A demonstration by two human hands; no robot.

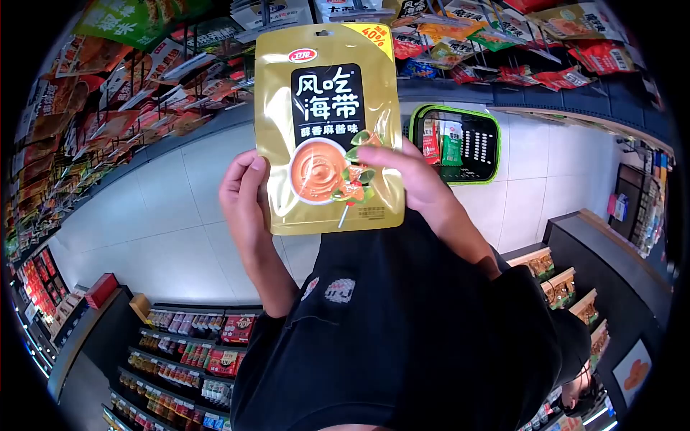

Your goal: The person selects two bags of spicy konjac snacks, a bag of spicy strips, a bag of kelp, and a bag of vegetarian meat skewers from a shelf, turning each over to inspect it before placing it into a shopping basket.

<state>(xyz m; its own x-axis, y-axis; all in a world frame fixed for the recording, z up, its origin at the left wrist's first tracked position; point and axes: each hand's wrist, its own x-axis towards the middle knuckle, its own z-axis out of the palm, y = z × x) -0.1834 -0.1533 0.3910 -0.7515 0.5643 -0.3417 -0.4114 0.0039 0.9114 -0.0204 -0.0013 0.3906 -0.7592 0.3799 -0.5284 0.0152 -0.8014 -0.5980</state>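
I hold a gold kelp snack packet upright in front of me, its printed front facing the camera. It shows a black label with white characters, a bowl of orange sauce and a yellow corner marked 40%. My left hand grips the lower left edge, with the thumb along the side and the other fingers curled. From the right, my right hand holds the other edge; its thumb lies across the printed picture, slightly blurred. The fingers behind the packet are hidden.
A black shopping basket with a green rim stands on the tiled floor, holding a red packet and a green packet. Hanging snack packets line the racks ahead. Stocked shelves stand behind; another person's hand shows lower right.
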